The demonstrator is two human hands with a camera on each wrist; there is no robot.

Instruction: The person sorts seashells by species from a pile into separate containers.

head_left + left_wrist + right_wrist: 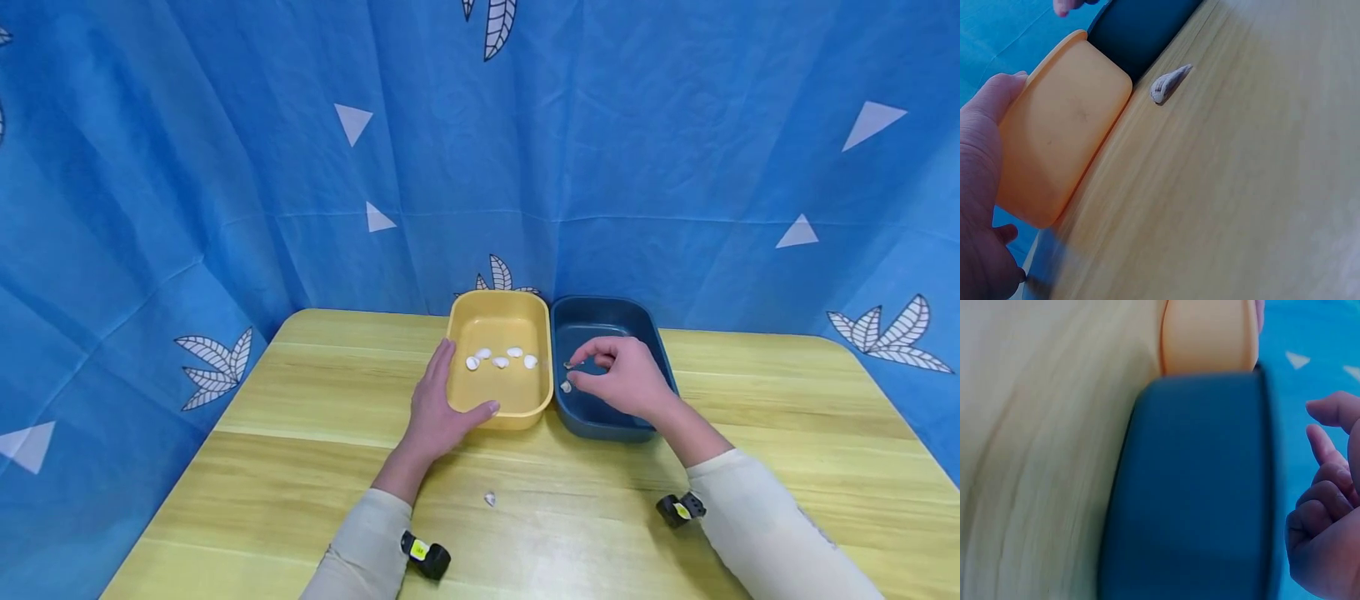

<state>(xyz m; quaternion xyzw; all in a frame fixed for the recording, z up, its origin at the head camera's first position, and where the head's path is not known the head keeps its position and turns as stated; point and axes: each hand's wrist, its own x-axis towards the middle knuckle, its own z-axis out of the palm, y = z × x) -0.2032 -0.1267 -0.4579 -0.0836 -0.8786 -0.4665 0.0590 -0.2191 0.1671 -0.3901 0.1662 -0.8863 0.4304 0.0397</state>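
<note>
My left hand (437, 412) rests against the yellow bin (501, 414), its fingers straight along the left side and its thumb at the front rim. Several small white seashells (500, 362) lie across that bin's floor. Over the dark blue bin (609, 431) hovers my right hand (626, 375), thumb and index finger apart and the other fingers curled in. In the right wrist view nothing shows between those fingertips (1313, 407). A pale seashell (566, 387) is in the blue bin near the thumb, with a small brownish bit by the index fingertip.
On the wooden table (300, 467), in front of the yellow bin, lies a single seashell (490, 498). The two bins stand side by side near the table's back edge. Behind them hangs a blue patterned curtain (480, 150).
</note>
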